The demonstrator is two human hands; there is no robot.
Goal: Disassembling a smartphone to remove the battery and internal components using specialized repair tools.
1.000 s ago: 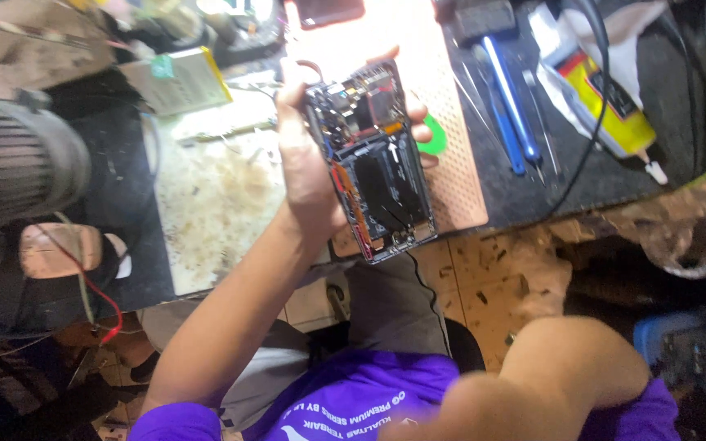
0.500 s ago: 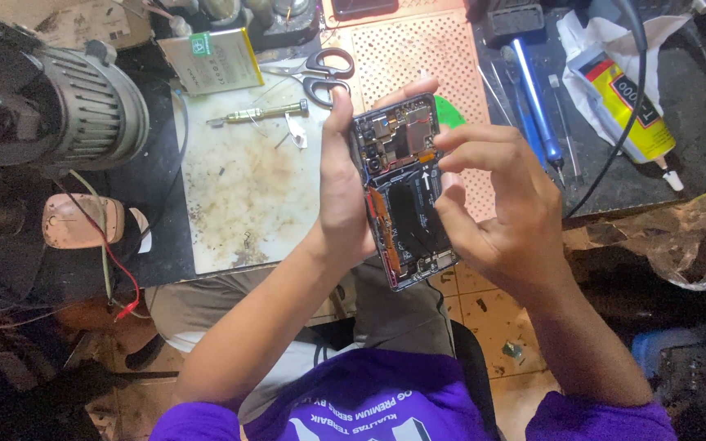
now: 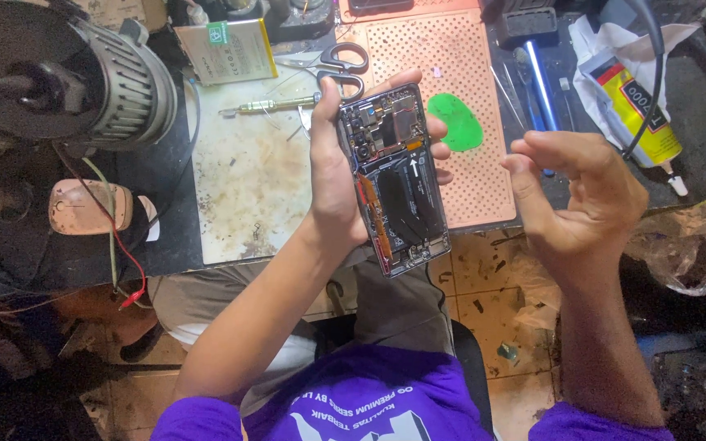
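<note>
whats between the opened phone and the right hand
In the head view, only the green pick on the perforated orange mat lies between the opened phone and the right hand.

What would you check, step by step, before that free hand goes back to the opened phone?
1. Phone held firmly: ok. The left hand wraps the opened phone along its edge, fingers curled round the far side.
2. Insides facing up: ok. Circuit board and black battery area are exposed to view.
3. Right hand free: ok. The right hand is apart from the phone and looks empty.
4. Tools in reach: ok. The green pick lies on the pink perforated mat; the scissors and screwdriver lie beside it.
5. Loose screws or parts: cannot tell, too small.
</note>
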